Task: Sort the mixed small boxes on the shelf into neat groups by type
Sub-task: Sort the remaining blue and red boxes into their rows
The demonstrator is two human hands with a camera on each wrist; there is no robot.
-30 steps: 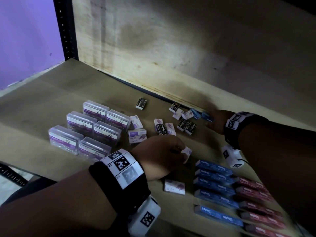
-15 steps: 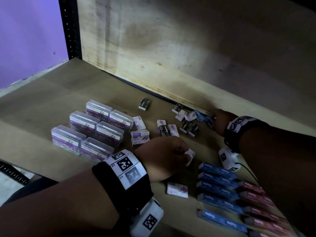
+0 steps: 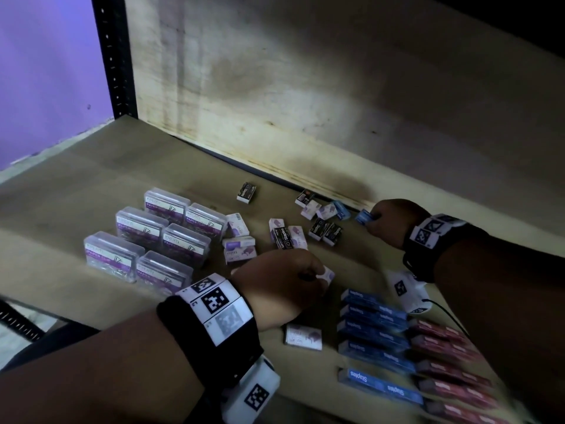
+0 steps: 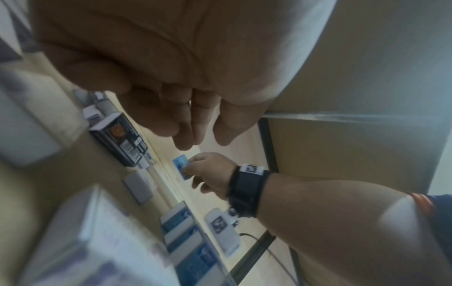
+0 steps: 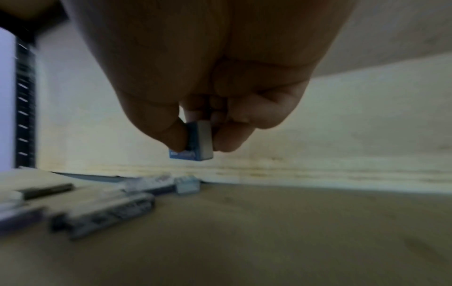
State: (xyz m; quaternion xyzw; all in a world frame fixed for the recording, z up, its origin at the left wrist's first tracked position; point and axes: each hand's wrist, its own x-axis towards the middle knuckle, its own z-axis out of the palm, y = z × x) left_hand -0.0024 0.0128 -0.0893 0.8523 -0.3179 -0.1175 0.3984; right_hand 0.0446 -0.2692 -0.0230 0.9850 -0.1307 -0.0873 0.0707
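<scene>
Small boxes lie mixed on the brown shelf (image 3: 76,185): black ones (image 3: 325,230), white-and-purple ones (image 3: 239,248) and a small blue one (image 3: 342,209) by the back wall. My right hand (image 3: 371,218) pinches another small blue box (image 3: 363,216) between thumb and fingers; in the right wrist view this blue box (image 5: 197,144) hangs above the shelf. My left hand (image 3: 308,278) hovers mid-shelf, its fingers (image 4: 188,131) loosely curled and holding nothing. A white-and-purple box (image 3: 327,274) lies just beyond them.
Several clear paper-clip cases (image 3: 153,237) stand grouped at the left. Rows of long blue boxes (image 3: 376,327) and red boxes (image 3: 443,356) lie at the front right. A lone black box (image 3: 246,192) sits farther back. A plywood back panel (image 3: 336,102) and a black upright (image 3: 113,56) bound the shelf.
My right hand, first reaching into the cluster by the back wall, now pinches a small blue box there. The left hand has hardly moved.
</scene>
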